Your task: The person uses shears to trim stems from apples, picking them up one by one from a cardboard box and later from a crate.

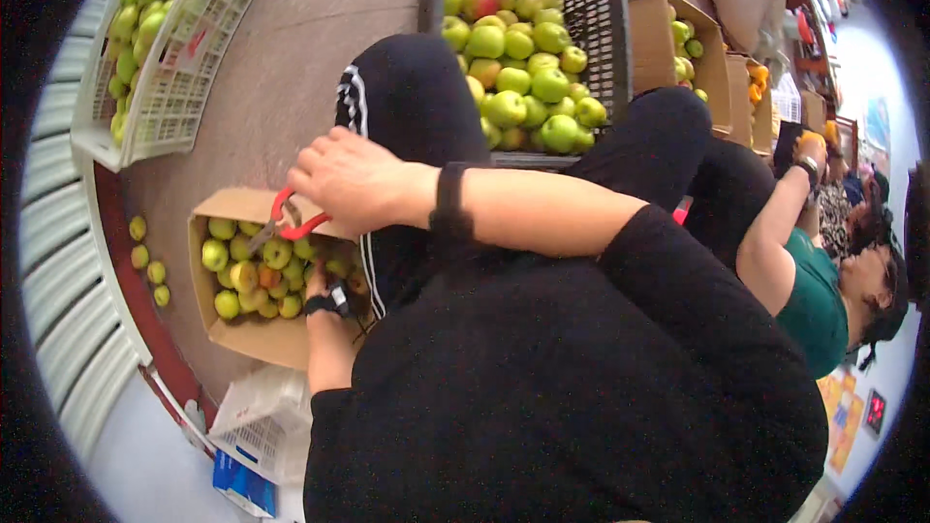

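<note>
My right hand (351,179) reaches across my black-clad knee and grips red-handled clippers (291,218), held over an open cardboard box (254,337) on the floor. The box is full of green and yellow apples (242,276). My left hand (331,276), with a black watch on its wrist, is down in the right side of that box among the apples. Its fingers are mostly hidden behind my leg, so I cannot tell whether it holds an apple.
A black plastic crate (596,15) of green apples stands beyond my knees, a white crate (184,87) with more at the top left. Loose apples (147,261) lie left of the box. Cardboard boxes (651,39) and a person in a green shirt (809,300) are at my right.
</note>
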Demonstrator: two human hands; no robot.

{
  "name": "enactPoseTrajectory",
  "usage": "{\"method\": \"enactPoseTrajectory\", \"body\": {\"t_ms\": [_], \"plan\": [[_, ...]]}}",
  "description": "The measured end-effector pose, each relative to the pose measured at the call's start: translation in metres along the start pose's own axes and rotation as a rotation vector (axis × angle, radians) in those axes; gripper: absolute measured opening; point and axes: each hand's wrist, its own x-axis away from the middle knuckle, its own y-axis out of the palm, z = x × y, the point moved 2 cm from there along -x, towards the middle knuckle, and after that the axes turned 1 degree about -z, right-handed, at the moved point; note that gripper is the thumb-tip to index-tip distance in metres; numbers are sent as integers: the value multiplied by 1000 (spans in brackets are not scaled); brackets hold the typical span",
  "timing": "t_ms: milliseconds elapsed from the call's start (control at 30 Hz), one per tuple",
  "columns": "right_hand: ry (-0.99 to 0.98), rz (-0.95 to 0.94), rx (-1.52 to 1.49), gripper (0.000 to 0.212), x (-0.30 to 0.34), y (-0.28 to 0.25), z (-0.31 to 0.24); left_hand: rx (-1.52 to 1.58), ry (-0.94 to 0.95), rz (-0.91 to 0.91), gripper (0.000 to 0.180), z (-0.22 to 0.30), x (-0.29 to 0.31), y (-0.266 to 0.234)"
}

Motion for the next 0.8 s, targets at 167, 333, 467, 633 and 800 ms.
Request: {"method": "enactPoseTrajectory", "body": {"t_ms": [167, 333, 467, 633, 800], "plan": [[-88, -8, -39, 37, -11, 1, -17, -51, -16, 181, 45, -22, 33, -60], [-92, 10, -95, 39, -4, -16, -17, -1495, 248, 250, 52, 25, 87, -9], [-44, -31, 2, 50, -4, -9, -14, -767, 426, 752, 69, 65, 149, 25], [-113, 26, 6, 41, -5, -1, -13, -737, 984, 809, 67, 108, 203, 54], [-117, 47, 29, 41, -7, -4, -12, -677, 1024, 892, 70, 124, 204, 56]]}}
